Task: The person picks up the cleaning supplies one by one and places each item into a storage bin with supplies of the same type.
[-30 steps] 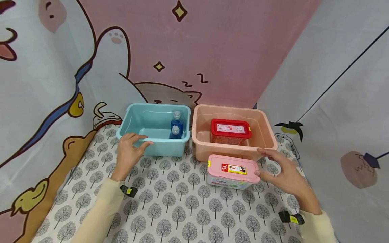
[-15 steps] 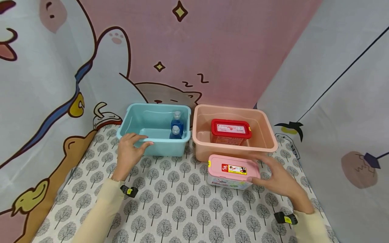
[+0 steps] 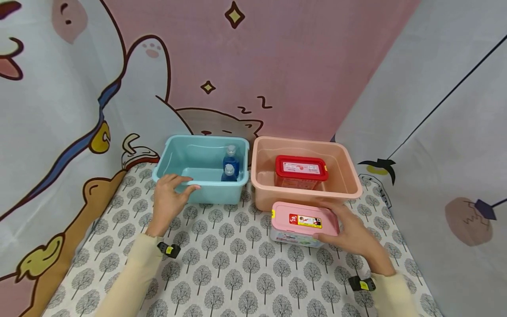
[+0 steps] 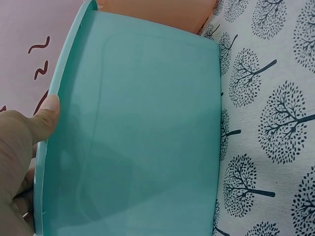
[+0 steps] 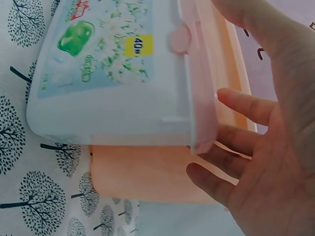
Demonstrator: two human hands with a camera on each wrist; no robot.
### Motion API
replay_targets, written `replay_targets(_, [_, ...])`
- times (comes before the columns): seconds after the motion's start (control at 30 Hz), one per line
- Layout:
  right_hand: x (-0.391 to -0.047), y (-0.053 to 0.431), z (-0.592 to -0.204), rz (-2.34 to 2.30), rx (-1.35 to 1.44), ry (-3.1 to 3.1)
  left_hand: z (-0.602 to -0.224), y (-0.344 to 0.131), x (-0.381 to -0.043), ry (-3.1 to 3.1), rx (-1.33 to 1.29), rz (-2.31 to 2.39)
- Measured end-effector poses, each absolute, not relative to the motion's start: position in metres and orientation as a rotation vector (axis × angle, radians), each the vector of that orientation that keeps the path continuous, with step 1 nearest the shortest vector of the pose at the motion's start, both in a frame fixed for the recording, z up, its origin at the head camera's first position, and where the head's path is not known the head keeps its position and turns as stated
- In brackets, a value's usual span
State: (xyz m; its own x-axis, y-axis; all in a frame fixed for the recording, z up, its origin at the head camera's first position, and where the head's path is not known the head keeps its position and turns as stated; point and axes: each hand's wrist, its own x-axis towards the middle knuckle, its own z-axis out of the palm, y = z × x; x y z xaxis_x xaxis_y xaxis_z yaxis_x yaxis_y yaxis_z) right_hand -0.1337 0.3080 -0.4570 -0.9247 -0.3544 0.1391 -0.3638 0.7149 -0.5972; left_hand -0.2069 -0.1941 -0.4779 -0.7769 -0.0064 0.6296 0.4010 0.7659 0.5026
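Observation:
My left hand [image 3: 169,198] holds the front rim of a light blue plastic bin [image 3: 215,193]. In the left wrist view its thumb lies on the outside of the rim, with the fingers partly hidden behind it. A laundry-pod box with a pink lid [image 3: 291,215] stands upright on the cloth, before a peach bin [image 3: 273,198]. Around this box's right end is my right hand [image 3: 352,231], thumb at the front, fingers toward the back. The right wrist view shows those fingers spread and fairly straight beside the lid edge; firm contact cannot be told.
Two blue bottles with clear caps [image 3: 231,164] stand at the right inside the blue bin. A red-lidded box [image 3: 302,169] is inside the peach bin. Tree-patterned cloth [image 3: 233,273] covers the table, and a printed curtain [image 3: 285,66] hangs behind.
My right hand has moved left, from the right end of the pink-lidded laundry-pod box to farther around it. The left hand, both bins and the boxes stay put.

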Motion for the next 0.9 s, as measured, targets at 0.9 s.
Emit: replay_targets(0.9, [-0.139,0.284,-0.491,0.820,0.455,-2.863,-0.478,-0.194,-0.206,-2.340,-0.297,-0.851])
